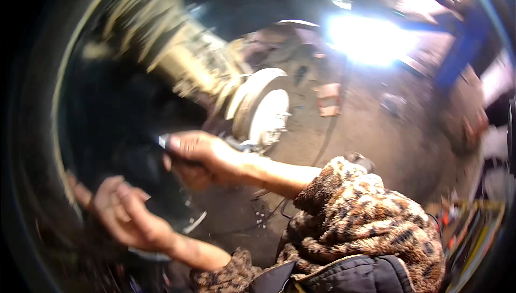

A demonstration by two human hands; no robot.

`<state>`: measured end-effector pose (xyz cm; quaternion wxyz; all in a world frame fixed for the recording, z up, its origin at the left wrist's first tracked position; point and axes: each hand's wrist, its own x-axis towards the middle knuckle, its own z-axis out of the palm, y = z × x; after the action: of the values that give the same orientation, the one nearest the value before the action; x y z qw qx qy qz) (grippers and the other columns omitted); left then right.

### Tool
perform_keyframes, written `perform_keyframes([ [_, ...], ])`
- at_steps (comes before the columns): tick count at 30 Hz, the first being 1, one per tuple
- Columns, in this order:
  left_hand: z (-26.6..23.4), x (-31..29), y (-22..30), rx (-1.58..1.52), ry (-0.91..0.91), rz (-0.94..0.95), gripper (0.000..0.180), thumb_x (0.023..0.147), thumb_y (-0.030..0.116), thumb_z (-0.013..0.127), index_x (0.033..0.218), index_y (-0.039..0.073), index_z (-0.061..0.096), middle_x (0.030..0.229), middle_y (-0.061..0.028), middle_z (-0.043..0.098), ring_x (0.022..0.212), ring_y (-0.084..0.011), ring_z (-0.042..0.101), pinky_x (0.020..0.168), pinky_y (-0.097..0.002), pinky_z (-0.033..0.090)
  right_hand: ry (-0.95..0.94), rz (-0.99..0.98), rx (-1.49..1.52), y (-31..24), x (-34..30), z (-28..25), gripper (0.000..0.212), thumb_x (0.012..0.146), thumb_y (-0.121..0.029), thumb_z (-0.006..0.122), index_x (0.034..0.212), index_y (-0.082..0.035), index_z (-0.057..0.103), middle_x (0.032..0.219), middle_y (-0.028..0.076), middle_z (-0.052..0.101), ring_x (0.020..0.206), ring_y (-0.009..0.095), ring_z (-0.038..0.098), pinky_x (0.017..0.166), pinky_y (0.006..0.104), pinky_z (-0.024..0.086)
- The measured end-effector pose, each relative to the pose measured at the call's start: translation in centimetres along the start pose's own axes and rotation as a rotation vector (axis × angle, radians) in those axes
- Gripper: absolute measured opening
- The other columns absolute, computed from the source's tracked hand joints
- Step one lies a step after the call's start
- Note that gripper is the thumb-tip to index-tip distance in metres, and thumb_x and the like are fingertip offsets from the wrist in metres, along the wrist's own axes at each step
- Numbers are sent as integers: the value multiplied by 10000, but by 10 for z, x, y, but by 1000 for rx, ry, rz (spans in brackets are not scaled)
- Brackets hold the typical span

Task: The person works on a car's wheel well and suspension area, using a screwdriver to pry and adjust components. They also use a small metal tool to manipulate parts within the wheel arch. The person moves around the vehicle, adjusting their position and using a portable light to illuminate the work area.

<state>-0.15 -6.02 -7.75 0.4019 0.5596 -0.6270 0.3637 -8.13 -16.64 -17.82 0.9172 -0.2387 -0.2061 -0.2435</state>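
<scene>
Below right of the grip, a brown leopard-patterned fleece sleeve (365, 207) is seen; behind the grip, a large dark curved surface (107, 113); above, a dusty cream cylindrical part (201, 59). Lower left, the bare left hand (130, 215) is held open. By the bare right hand (201, 153), a small silver-tipped object (163, 141), seemingly a tool, is gripped.

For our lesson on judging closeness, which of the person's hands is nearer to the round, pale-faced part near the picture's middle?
Right. In the picture, the right hand is lower left of the round part; the left hand is farther off in that direction.
</scene>
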Motion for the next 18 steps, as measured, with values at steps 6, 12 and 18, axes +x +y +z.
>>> perform_keyframes([
  [6, -5, 3, 11, -42, 152, -119, 205, 931, 90, 475, 872, -76, 579, 942, -171, 421, 547, -123, 463, 803, -358, 349, 146, 106, -115, 31, -89, -18, 357, 968, -405, 459, 923, -63, 553, 510, -38, 333, 407, 60, 273, 369, 222, 195],
  [12, 22, -10, 33, -128, 463, -271, 245, 925, 98, 461, 895, -106, 593, 869, -210, 631, 475, -115, 367, 488, -224, 362, 49, 309, -485, -11, -140, -29, 255, 959, -278, 427, 996, -56, 547, 635, -29, 457, 517, 56, 392, 441, 219, 316],
  [18, 110, -133, 91, -759, -342, -867, 177, 946, 92, 438, 862, -6, 558, 842, -102, 602, 498, -63, 416, 453, -189, 361, 186, 266, -1259, -38, -227, -62, 374, 980, -317, 423, 1215, -27, 463, 1092, 200, 592, 956, 327, 595, 838, 411, 450],
])
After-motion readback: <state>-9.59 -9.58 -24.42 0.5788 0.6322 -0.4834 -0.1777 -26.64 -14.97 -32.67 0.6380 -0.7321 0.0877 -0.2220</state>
